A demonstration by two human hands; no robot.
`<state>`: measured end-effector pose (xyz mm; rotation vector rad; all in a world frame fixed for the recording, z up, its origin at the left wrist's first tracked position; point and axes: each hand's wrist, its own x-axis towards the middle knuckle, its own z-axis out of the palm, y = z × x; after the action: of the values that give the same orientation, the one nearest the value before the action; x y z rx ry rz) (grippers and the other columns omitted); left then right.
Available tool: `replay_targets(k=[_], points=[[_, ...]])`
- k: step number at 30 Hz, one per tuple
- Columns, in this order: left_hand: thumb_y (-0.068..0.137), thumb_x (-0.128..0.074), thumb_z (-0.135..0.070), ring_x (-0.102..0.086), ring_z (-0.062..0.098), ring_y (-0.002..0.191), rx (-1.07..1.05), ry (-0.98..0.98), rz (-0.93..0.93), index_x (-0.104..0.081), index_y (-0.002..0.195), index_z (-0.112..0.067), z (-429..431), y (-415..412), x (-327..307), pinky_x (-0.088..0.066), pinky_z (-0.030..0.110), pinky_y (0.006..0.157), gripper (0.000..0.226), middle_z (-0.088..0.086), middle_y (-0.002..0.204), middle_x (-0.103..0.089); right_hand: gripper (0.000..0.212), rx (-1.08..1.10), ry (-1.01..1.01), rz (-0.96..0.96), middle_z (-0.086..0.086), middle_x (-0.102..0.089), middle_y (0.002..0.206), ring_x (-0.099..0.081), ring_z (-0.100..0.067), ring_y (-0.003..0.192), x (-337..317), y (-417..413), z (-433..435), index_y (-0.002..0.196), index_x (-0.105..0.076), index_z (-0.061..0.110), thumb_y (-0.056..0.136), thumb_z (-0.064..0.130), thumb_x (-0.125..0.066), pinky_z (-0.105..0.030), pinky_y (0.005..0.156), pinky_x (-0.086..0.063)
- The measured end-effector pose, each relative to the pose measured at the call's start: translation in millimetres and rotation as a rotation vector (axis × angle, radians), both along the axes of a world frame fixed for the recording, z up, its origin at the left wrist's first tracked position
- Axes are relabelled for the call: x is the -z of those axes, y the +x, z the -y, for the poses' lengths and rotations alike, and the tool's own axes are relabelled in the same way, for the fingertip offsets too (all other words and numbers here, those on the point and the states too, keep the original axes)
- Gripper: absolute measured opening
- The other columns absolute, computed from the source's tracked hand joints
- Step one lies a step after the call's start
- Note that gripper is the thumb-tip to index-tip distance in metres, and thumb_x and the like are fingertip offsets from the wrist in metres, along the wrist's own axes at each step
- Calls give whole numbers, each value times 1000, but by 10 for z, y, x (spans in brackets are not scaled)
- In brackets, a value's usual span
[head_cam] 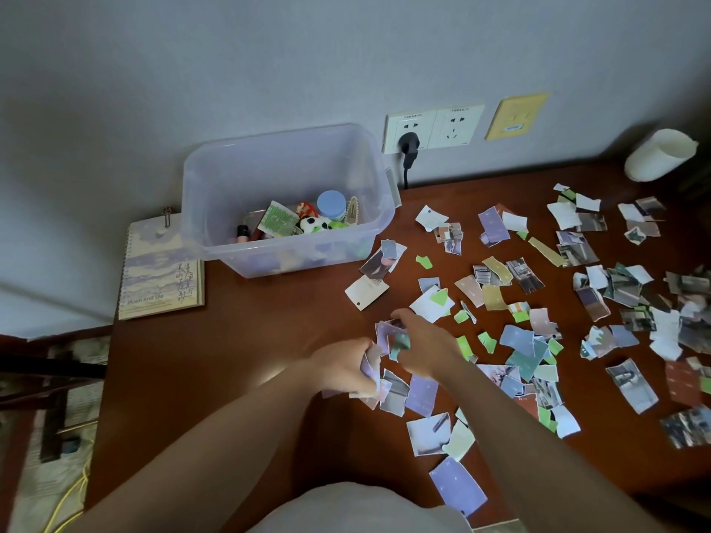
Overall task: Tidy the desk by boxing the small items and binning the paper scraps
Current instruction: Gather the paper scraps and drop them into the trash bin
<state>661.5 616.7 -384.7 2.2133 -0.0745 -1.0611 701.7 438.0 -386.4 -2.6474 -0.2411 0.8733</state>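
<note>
Paper scraps [511, 298] cover the right half of the brown counter [238, 352], torn photo and coloured bits, some overlapping, spread from mid-counter to the right edge. Clear plastic box [284, 201] sits at the back left against the wall, small items already inside: blue-lidded jar [331, 205], panda plush [313, 224], green printed card [277, 219], hair clip [352, 211]. Boxing looks done; scrap collection is the step in hand, early on, most scraps still loose. No bin in view.

Left hand [346, 365] grip clenched around a wad of scraps [371, 363], purple pieces poking out of the fist. Right hand [421, 340] just beside it, fingers pinching purple and teal scraps [398, 340] at the wad's edge, apparently feeding them into the left. More scraps lie directly under both hands.

Handling: scraps are feather-light, thin, floppy, and lie flat on a smooth counter, so hard to pinch off the surface. Better to sweep or slide them into a heap, then lift by a curled edge or scoop from below. Glossy photo pieces likely slippery and will slide out of a loose wad, so squeeze firmly; crushing does no harm. Fast moves may scatter strays.

Spiral notebook [161, 267] left of box, white cylinder lamp [660, 153] far right corner, plug in wall socket [409, 142] behind the box.
</note>
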Motion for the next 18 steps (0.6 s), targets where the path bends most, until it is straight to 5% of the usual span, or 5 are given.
replay_targets(k=[4, 8, 14, 18], points=[[74, -74, -42, -54, 15, 79, 223, 175, 246, -47, 107, -20, 70, -102, 105, -37, 25, 68, 49, -6, 95, -60, 74, -121, -86, 32, 2, -53, 131, -58, -21, 113, 84, -43, -53, 141, -33, 28, 80, 28, -74, -32, 88, -52], [80, -64, -55, -61, 23, 88, 307, 254, 412, -50, 108, -18, 102, -118, 185, -39, 27, 68, 48, -1, 100, -61, 69, -139, -173, 83, -2, -50, 125, -58, -22, 107, 114, -26, -134, 132, -35, 25, 78, 30, -77, -30, 84, -53], [80, -68, -50, -61, 24, 96, 366, 296, 415, -55, 116, -16, 95, -109, 181, -46, 31, 78, 51, 2, 111, -61, 70, -184, -283, 192, -5, -36, 130, -44, -22, 114, 118, -63, -197, 126, -37, 22, 71, 31, -80, -28, 76, -48], [79, -69, -51, -61, 24, 95, 372, 303, 414, -57, 114, -17, 105, -108, 188, -50, 31, 81, 50, 2, 110, -62, 68, -213, -311, 204, -4, -43, 127, -42, -22, 117, 116, -47, -243, 126, -39, 20, 72, 32, -79, -30, 83, -48]])
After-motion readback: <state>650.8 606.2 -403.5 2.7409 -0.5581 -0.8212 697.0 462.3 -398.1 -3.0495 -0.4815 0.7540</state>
